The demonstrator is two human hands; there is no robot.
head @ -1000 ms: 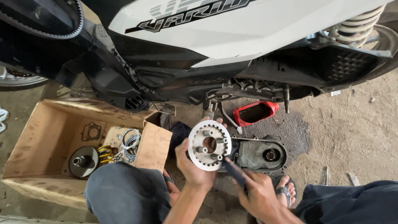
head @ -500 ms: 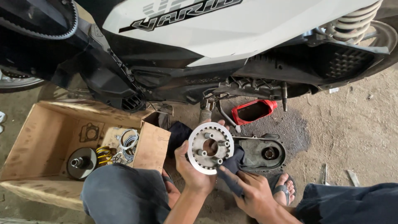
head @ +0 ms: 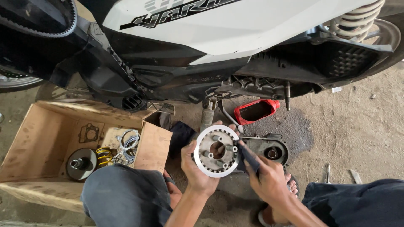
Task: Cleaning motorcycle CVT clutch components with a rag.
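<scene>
The left hand (head: pixel 198 168) is closed around the lower left rim of a round, silver-grey metal clutch plate with raised studs and a centre hole (head: pixel 217 151), holding it upright and facing the camera. The right hand (head: pixel 269 180) is wrapped around the handle of a dark, stubby tool (head: pixel 248 155), whose tip touches the right side of the plate's face.

Just behind the plate and the right hand, on the ground, lies a dark grey metal engine cover with a round bearing hole (head: pixel 269 150), partly hidden by the tool and fingers. Beyond it, farther from the hands, sits a red rectangular plastic tray (head: pixel 256 111) on an oil-darkened patch of dirt floor (head: pixel 294 130). Above everything stands a white and black scooter body (head: pixel 235 38), its underside close over the work.

To the left of the left hand, an open brown cardboard box (head: pixel 46 138) holds a round black pulley with a centre shaft (head: pixel 81 164), a yellow coil spring (head: pixel 103 154) and a paper gasket (head: pixel 89 133). The person's grey-clad knee (head: pixel 126 197) covers the box's near corner. A black cloth (head: pixel 182 135) lies between box and plate.
</scene>
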